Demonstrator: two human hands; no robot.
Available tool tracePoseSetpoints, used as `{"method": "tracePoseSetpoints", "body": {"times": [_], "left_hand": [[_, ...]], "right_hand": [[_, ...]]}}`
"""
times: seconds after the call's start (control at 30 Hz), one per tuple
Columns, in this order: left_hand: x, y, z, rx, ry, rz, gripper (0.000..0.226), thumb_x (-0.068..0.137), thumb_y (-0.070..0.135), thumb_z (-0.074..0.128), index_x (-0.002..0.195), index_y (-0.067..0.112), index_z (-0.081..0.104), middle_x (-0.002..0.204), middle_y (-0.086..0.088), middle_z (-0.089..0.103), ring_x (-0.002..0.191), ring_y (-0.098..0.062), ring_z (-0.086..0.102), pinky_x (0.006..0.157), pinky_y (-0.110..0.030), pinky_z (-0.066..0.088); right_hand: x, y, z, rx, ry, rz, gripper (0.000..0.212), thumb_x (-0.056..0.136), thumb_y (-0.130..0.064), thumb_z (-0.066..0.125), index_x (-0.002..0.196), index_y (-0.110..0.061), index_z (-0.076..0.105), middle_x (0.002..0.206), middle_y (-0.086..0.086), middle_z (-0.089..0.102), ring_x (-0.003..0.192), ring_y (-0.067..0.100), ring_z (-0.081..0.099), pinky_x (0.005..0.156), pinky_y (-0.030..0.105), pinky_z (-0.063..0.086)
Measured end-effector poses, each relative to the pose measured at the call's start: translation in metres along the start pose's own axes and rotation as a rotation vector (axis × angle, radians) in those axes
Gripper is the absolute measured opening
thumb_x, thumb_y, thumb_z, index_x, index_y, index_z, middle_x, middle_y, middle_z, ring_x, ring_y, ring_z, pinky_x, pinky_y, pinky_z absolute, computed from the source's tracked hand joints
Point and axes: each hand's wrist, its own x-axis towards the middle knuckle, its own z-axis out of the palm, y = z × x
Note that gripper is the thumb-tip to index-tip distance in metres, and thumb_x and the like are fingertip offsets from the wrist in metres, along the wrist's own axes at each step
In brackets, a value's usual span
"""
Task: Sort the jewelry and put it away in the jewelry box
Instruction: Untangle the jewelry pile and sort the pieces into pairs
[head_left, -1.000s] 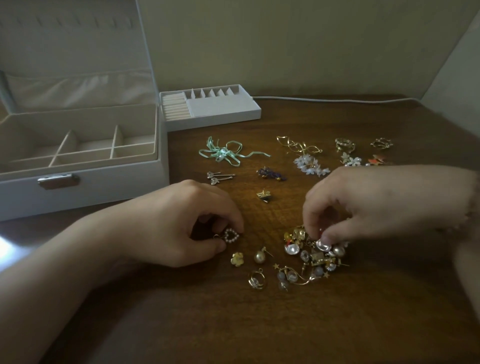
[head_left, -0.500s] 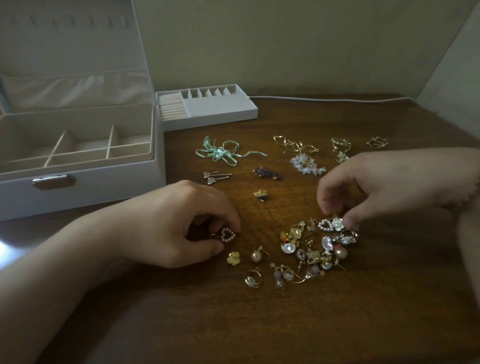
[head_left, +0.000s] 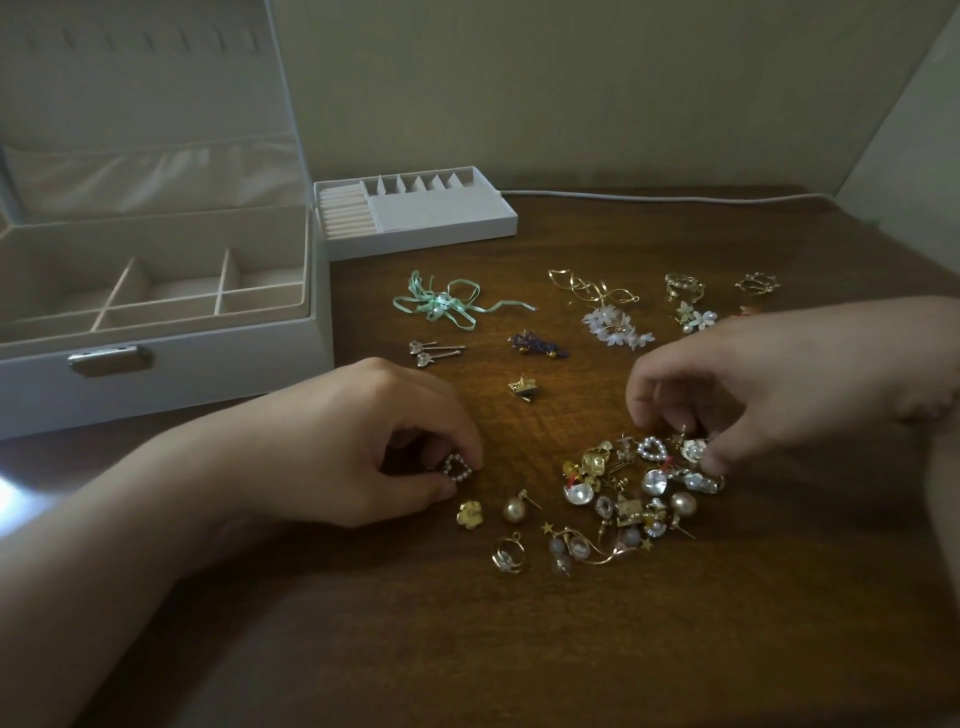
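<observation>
Left hand: thumb and forefinger pinch a pearl heart earring against the table.
Right hand: fingers curled into the mixed pile; whether they grip a piece, cannot tell.
Matching heart: lies at the pile's top edge.
Risk: tangled hooks may drag neighbours; studs could roll.
Jewelry box: open, compartments bare, left of the hands.
Surface: dark wooden table, dim room, plain wall.

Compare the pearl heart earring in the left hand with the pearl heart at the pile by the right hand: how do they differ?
The held pearl heart is pinched by the left hand, apart from the pile; the second pearl heart lies loose at the pile's far edge, ungripped, by the right hand. The held one looks dimmer, shaded by fingers; the second is brighter. Both are open hearts outlined in small pearls, seemingly a pair.
</observation>
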Motion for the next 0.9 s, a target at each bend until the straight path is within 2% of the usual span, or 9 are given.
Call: {"method": "tracePoseSetpoints", "body": {"times": [0.1, 0.17, 0.27, 0.4, 0.57, 0.73, 0.9], "left_hand": [[0.001, -0.001, 0.001, 0.032, 0.013, -0.010, 0.020, 0.088, 0.024, 0.075, 0.107, 0.027, 0.074, 0.089, 0.026, 0.059, 0.083, -0.007, 0.064, 0.069, -0.014, 0.049], [0.001, -0.001, 0.001, 0.060, 0.024, -0.013, 0.018, 0.089, 0.025, 0.074, 0.107, 0.028, 0.074, 0.089, 0.025, 0.058, 0.082, -0.007, 0.064, 0.069, -0.018, 0.052], [0.001, -0.002, 0.002, 0.083, 0.033, -0.014, 0.018, 0.090, 0.028, 0.071, 0.108, 0.029, 0.073, 0.091, 0.022, 0.061, 0.083, -0.008, 0.065, 0.069, -0.025, 0.054], [0.000, -0.002, 0.002, 0.088, 0.032, -0.013, 0.019, 0.090, 0.028, 0.071, 0.109, 0.028, 0.073, 0.094, 0.024, 0.061, 0.084, -0.007, 0.065, 0.070, -0.025, 0.055], [0.000, -0.001, 0.002, 0.087, 0.029, -0.020, 0.019, 0.090, 0.026, 0.072, 0.109, 0.030, 0.073, 0.091, 0.028, 0.058, 0.082, -0.004, 0.064, 0.069, -0.024, 0.054], [0.000, -0.002, 0.002, 0.084, 0.030, -0.031, 0.019, 0.091, 0.027, 0.071, 0.110, 0.028, 0.072, 0.092, 0.016, 0.063, 0.081, -0.008, 0.065, 0.068, -0.030, 0.055], [0.000, -0.002, 0.002, 0.085, 0.025, -0.026, 0.019, 0.091, 0.026, 0.071, 0.110, 0.027, 0.073, 0.090, 0.017, 0.062, 0.080, -0.008, 0.064, 0.068, -0.029, 0.054]], "right_hand": [[-0.003, -0.002, -0.002, -0.032, 0.046, -0.079, 0.036, 0.077, -0.035, 0.077, 0.098, -0.054, 0.055, 0.094, -0.017, 0.056, 0.086, 0.004, 0.055, 0.072, 0.028, 0.051], [-0.004, -0.005, -0.001, -0.022, 0.031, -0.138, 0.035, 0.078, -0.038, 0.076, 0.102, -0.054, 0.056, 0.097, -0.015, 0.054, 0.088, 0.003, 0.053, 0.070, 0.024, 0.048], [-0.001, -0.012, 0.003, -0.061, 0.027, -0.187, 0.030, 0.077, -0.045, 0.074, 0.102, -0.052, 0.057, 0.101, -0.014, 0.054, 0.092, 0.005, 0.054, 0.075, 0.026, 0.049], [0.006, -0.021, 0.010, -0.112, 0.020, -0.225, 0.018, 0.080, -0.050, 0.070, 0.095, -0.045, 0.062, 0.103, -0.020, 0.054, 0.101, -0.001, 0.052, 0.084, 0.025, 0.047], [0.005, -0.031, 0.012, -0.145, 0.018, -0.254, 0.013, 0.081, -0.050, 0.066, 0.084, -0.038, 0.064, 0.091, -0.015, 0.054, 0.089, 0.004, 0.054, 0.076, 0.029, 0.048], [0.004, -0.036, 0.014, -0.120, -0.013, -0.252, 0.021, 0.079, -0.056, 0.067, 0.082, -0.035, 0.064, 0.086, -0.010, 0.057, 0.082, 0.008, 0.056, 0.070, 0.031, 0.051], [0.010, -0.032, 0.018, -0.119, 0.027, -0.271, 0.015, 0.088, -0.045, 0.059, 0.080, -0.034, 0.065, 0.083, -0.010, 0.060, 0.080, 0.007, 0.058, 0.068, 0.027, 0.050]]}}
